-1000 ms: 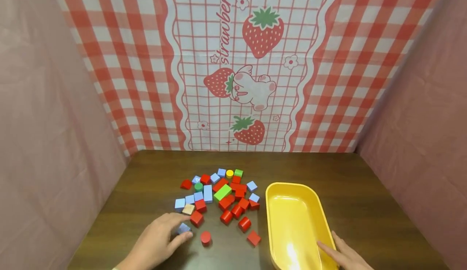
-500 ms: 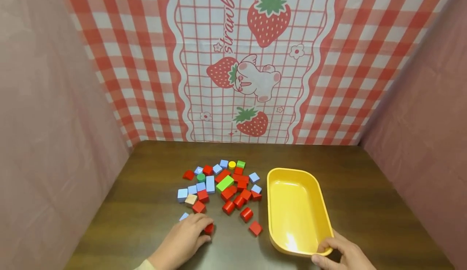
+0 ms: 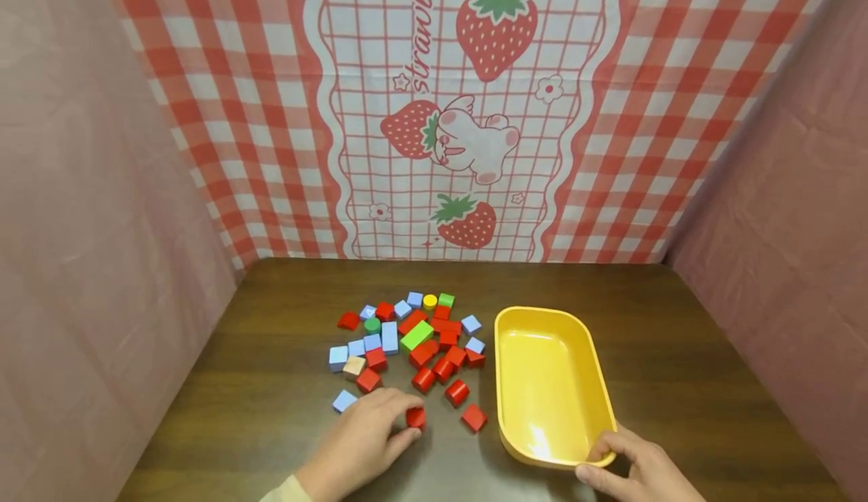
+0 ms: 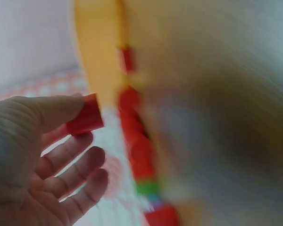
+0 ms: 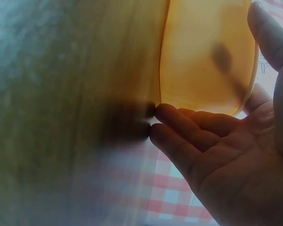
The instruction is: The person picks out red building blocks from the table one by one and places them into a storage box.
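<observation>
My left hand point(image 3: 366, 438) pinches a red cylinder block point(image 3: 416, 418) between thumb and index finger at the table's near side. In the left wrist view this block point(image 4: 86, 116) sits at the fingertips, the other fingers loosely bent. My right hand point(image 3: 640, 466) grips the near right corner of a yellow tray point(image 3: 545, 381), its thumb outside and fingers over the rim. Seen in the right wrist view, the fingers point(image 5: 193, 129) touch the tray's wall. Nothing lies in the tray. A blue block point(image 3: 344, 401) is just beyond the left hand.
Several loose blocks spread over the dark table point(image 3: 224, 381): a red cube point(image 3: 369, 381), a lime-green block point(image 3: 417, 335), a yellow cylinder point(image 3: 430, 302) and a plain wooden block point(image 3: 354, 368). Another red block point(image 3: 474, 417) lies between left hand and tray. A checked strawberry cloth point(image 3: 434, 148) hangs behind.
My left hand has passed over the blue block, taken hold of the red cylinder and shifted right with it. My right hand has gone from touching the tray to gripping its corner.
</observation>
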Tool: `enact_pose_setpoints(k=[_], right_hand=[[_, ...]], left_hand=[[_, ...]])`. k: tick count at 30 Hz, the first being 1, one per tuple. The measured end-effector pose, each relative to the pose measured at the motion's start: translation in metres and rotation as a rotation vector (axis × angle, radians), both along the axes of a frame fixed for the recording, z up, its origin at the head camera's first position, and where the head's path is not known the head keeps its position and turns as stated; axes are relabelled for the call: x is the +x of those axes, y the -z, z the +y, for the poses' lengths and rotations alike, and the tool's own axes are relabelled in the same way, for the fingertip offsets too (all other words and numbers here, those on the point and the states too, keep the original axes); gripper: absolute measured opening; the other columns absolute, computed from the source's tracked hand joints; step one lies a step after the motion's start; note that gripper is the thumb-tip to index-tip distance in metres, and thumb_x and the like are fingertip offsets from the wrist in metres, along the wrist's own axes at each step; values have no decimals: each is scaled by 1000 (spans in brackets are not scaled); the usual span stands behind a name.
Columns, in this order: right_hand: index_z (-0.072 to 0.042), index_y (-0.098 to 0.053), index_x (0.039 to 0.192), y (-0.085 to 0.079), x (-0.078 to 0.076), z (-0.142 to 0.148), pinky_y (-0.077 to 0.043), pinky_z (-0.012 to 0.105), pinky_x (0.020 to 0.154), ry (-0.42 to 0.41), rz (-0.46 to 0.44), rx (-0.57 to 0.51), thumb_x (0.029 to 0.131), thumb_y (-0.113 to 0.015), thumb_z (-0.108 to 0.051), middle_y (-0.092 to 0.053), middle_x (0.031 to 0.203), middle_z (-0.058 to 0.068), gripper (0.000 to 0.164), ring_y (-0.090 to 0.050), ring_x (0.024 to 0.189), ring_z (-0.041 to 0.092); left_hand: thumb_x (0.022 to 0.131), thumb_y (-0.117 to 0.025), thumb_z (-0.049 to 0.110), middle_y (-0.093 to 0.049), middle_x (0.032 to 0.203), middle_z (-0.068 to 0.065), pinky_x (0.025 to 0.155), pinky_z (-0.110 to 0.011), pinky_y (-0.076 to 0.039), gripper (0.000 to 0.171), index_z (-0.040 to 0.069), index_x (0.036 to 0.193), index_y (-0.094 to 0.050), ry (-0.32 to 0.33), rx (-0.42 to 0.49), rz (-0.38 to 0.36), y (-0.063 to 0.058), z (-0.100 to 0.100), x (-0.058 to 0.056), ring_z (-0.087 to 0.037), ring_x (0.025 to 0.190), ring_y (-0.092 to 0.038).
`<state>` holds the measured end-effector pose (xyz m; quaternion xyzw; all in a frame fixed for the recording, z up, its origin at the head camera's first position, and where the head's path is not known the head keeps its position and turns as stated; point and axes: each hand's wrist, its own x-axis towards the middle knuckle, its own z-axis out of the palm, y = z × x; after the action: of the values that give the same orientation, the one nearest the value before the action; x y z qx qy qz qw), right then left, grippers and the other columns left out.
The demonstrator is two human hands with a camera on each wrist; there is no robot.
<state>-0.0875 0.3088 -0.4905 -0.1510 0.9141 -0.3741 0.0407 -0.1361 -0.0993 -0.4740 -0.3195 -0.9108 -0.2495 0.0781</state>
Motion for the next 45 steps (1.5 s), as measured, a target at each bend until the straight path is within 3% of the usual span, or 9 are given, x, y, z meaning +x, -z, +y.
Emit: enact_pose_setpoints(k=[3, 7, 11, 15, 20, 26, 32, 37, 45], right_hand=[[-26, -62, 83, 0, -1, 1, -46, 23, 53, -1, -16, -15, 87, -76, -32, -61, 98, 1, 16, -50, 70, 11], [-26, -63, 83, 0, -2, -2, -46, 23, 52, 13, -44, -27, 85, -77, -35, -62, 100, 2, 17, -50, 70, 10], [-26, -64, 82, 0, -2, -6, -50, 36, 68, 1, -49, -20, 85, -77, -37, -64, 106, 4, 17, -55, 88, 21], [-28, -63, 82, -1, -4, -7, -50, 35, 68, -15, -44, -13, 85, -77, -36, -64, 102, 1, 16, -55, 87, 19], [-24, -64, 83, -6, -6, -5, -49, 26, 60, -45, -93, -56, 85, -77, -32, -62, 92, 0, 16, -53, 78, 15], [-16, -66, 86, -10, -9, -2, -49, 26, 60, -84, -169, -79, 87, -76, -29, -61, 94, 5, 16, -52, 78, 17], [-20, -66, 84, -11, -9, 4, -47, 23, 54, -82, -146, -68, 86, -77, -28, -60, 89, 3, 14, -50, 73, 11], [-21, -65, 83, -8, -10, 2, -47, 23, 50, -78, -152, -87, 87, -77, -28, -61, 89, 2, 14, -50, 69, 10], [-18, -65, 85, -10, -7, 2, -49, 24, 51, -59, -198, -107, 88, -76, -27, -60, 92, 7, 14, -50, 71, 14]], left_hand=[[86, -77, 30, -67, 108, 9, 82, -33, -54, 35, 18, 118, -68, 85, 94, 115, -13, 33, -1, -4, 98, -56], [88, -74, 34, -66, 105, 13, 79, -23, -50, 32, 22, 117, -66, 167, 87, 203, -20, 81, -1, 0, 93, -52], [88, -73, 37, -64, 94, 17, 70, -16, -41, 24, 25, 108, -69, 178, -17, 189, -15, 116, -2, -1, 82, -46], [87, -72, 38, -62, 84, 18, 65, -17, -34, 14, 29, 97, -71, 142, -99, 153, -6, 132, -6, -3, 74, -40], [89, -70, 35, -66, 87, 19, 67, -19, -35, 9, 29, 93, -74, 155, -62, 155, -3, 130, -10, -3, 78, -41], [87, -70, 14, -63, 102, 7, 81, -25, -49, 16, 16, 103, -69, 104, 68, 101, 3, 97, -17, -7, 93, -51], [86, -75, 22, -61, 109, 5, 85, -26, -51, 31, 14, 115, -65, 128, -111, -88, 17, 81, -17, -7, 99, -52], [86, -77, 30, -58, 109, 6, 86, -24, -51, 35, 14, 117, -67, 114, -203, -56, 24, 88, -16, -6, 98, -51], [85, -79, 25, -58, 104, 2, 80, -27, -53, 24, 16, 104, -68, 73, -246, -15, 24, 95, -20, -10, 94, -53]])
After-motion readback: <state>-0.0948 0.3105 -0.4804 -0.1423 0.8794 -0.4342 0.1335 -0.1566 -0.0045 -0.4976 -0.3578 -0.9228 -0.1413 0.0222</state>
